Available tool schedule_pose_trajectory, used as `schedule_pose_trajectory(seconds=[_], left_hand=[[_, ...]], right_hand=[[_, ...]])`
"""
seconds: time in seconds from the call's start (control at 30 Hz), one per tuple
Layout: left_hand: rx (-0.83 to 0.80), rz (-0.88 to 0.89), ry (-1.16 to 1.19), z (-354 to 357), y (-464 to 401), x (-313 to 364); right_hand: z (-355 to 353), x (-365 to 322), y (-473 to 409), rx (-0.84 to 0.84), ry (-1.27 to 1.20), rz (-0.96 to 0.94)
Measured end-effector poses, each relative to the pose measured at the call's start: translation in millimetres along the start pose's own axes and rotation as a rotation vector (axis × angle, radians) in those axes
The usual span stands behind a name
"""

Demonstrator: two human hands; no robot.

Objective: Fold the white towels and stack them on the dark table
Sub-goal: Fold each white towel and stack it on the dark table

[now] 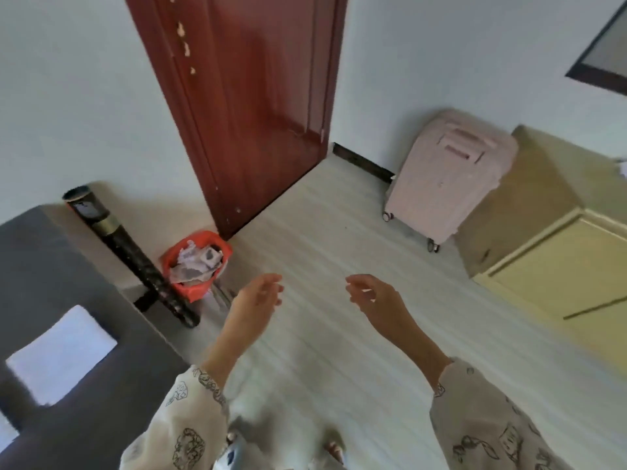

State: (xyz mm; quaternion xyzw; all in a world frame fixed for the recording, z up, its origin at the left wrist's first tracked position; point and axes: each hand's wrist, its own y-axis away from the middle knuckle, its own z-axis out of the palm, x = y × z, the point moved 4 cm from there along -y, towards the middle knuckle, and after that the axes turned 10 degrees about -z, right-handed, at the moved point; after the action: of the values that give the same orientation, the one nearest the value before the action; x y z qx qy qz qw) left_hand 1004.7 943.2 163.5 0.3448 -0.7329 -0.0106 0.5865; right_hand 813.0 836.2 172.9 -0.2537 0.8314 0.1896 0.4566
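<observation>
Folded white towel on dark counter: soft, light; lift by edges. Both hands' fingers loosely spread, holding nothing: left hand, right hand.

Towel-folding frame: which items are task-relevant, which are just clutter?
Task-relevant:
- folded white towel, lying on the dark table
- left hand and right hand, both holding nothing, fingers loosely curled, over the floor

Clutter:
- red bin full of paper
- dark tube leaning on the wall
- pink suitcase
- yellow cabinet
- door
</observation>
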Motion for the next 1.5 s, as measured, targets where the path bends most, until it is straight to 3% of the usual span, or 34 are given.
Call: schedule_pose_trajectory(seconds=[0.37,0.63,1.0,1.23,1.37,1.5], left_hand=[[-0.423,0.212,-0.207,287,-51,147],[-0.604,0.277,-0.282,477,-132,245],[-0.787,0.419,-0.534,702,-212,367],[-0.798,0.309,-0.627,839,-269,396],[-0.694,0.186,-0.609,918,-302,416],[-0.69,0.063,-0.575,992,-314,443]], right_hand=[[-252,140,71,0.511,-0.115,0.255],[-406,238,35,0.814,-0.194,0.357],[-596,344,-30,0.903,-0.214,0.46],[-713,456,-75,0.856,-0.24,0.512],[-791,528,-112,0.745,-0.234,0.53],[-856,591,-139,0.632,-0.158,0.596]])
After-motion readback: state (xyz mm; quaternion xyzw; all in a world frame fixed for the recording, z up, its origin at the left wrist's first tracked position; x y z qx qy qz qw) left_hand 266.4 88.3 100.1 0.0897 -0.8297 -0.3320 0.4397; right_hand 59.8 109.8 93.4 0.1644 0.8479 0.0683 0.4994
